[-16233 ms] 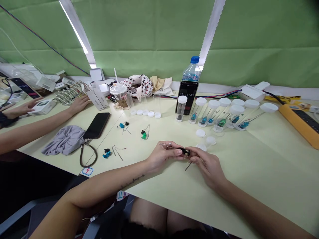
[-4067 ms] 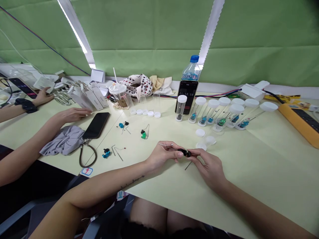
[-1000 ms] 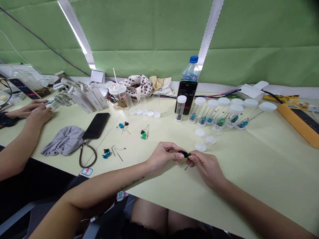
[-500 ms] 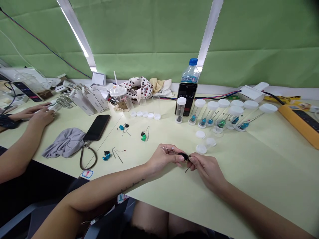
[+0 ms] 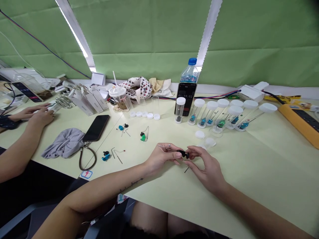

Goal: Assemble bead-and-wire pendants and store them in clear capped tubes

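My left hand pinches a small black part with a round knob-like end between thumb and fingers. Thin metal rods stick out of the same hand toward the upper left. Around the knob end, my right hand has its thumb and fingertips spread apart; whether a fingertip touches the knob is hard to see. The dark tip of a thin rod shows below the hands. Several white caps lie just beyond my right hand, partly hidden by it.
Clear tubes with white lids hold blue and green parts at the back right, beside a phone propped on a bottle. Blue and green parts with bent rods lie left. A co-worker's hands are far left.
My right fingers have opened from their pinch on the black part, uncovering its knob end. My left hand keeps hold of it in nearly the same place.
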The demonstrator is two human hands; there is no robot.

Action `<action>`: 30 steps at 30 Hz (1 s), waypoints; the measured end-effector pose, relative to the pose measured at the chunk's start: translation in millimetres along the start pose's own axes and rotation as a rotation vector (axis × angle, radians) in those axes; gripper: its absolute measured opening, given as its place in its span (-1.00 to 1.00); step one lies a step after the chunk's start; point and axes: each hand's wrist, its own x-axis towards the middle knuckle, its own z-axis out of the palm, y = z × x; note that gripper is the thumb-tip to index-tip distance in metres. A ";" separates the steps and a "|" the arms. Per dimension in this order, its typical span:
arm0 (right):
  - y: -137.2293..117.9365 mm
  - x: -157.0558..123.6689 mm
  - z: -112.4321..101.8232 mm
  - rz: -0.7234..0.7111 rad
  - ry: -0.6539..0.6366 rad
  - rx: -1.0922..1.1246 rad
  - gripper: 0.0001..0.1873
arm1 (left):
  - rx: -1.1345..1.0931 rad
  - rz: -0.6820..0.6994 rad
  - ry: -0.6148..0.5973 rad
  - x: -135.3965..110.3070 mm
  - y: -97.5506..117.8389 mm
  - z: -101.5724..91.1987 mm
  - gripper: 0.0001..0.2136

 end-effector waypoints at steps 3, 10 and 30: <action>-1.2 1.0 0.7 -0.039 0.001 -0.008 -0.75 | 0.001 0.002 -0.008 -0.7 0.7 0.8 -0.73; -1.9 0.8 -0.6 -0.055 -0.028 -0.030 -0.82 | 0.034 0.018 0.000 -2.0 1.0 2.7 -0.72; 3.3 -2.4 2.4 -0.102 0.010 -0.021 -0.81 | 0.034 0.025 -0.013 0.0 -2.2 -0.4 -0.74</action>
